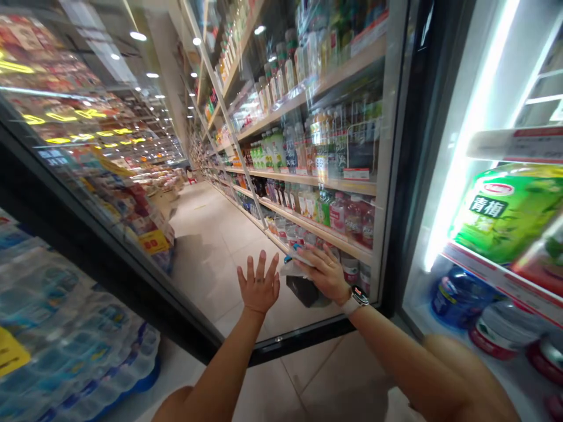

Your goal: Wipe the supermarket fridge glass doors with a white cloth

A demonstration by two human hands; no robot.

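Note:
In the head view a glass door with a black frame (303, 339) stands open in front of me. My left hand (259, 287) lies flat against the glass, its fingers spread and nothing in it. To its right, my right hand (328, 274), with a watch on the wrist, presses a thin white cloth (294, 269) to the pane. The cloth has a bit of blue near its upper edge and is mostly covered by the fingers. A dark shape (305, 290) shows just below the cloth; I cannot tell what it is.
On the right is a lit fridge with a large green bottle (501, 205) on a shelf and a blue bottle (457, 296) below. Wrapped water bottles (74, 328) are stacked at the left. Through the glass show drink shelves (316, 181) and a tiled aisle (206, 234).

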